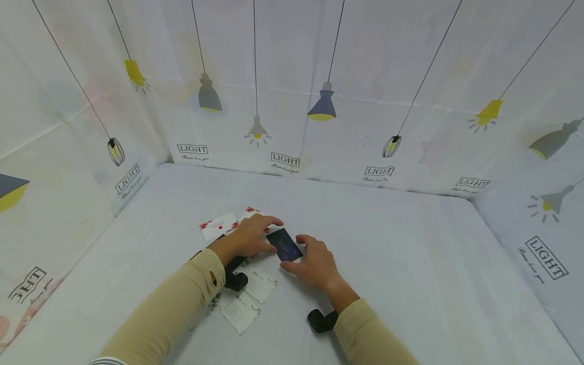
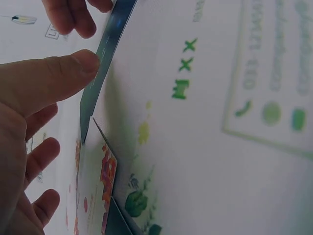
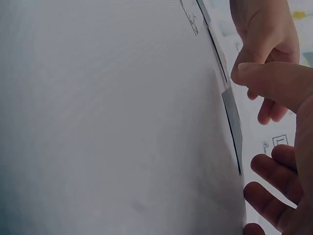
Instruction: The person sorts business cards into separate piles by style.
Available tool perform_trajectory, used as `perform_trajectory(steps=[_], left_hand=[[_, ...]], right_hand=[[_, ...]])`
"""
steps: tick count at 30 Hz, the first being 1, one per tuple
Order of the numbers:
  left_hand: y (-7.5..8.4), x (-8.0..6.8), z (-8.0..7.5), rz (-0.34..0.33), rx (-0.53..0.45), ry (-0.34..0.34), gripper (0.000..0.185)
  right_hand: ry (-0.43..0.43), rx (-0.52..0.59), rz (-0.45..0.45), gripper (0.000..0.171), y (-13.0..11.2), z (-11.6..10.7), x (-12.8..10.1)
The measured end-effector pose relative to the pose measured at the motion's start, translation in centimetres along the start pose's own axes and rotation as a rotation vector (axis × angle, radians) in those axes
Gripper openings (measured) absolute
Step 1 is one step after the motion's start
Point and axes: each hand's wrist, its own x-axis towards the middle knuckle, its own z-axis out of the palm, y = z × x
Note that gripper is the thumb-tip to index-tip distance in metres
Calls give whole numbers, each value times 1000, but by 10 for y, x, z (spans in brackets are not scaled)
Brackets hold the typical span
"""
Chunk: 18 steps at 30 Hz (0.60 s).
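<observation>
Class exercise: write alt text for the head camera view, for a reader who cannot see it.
Two hands in beige sleeves meet over a dark blue card on a white table: the left hand touches its far edge, the right hand its near edge. White cards with red flowers and printed cards lie around the left arm.

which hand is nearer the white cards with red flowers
Left. The left hand lies partly over the red-flowered cards while touching the dark card. The right hand is beyond the dark card, farther away.
</observation>
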Motion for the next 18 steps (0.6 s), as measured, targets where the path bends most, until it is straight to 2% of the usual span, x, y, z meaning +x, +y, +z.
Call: perform_trajectory(steps=[5, 10, 18], left_hand=[[-1, 2, 4, -50, 4, -15, 66], [-1, 2, 6, -60, 18, -15, 63], [2, 1, 5, -26, 51, -13, 57]], right_hand=[[1, -77, -19, 73, 0, 3, 2], [4, -125, -20, 72, 0, 7, 3], [2, -167, -11, 63, 0, 9, 5]])
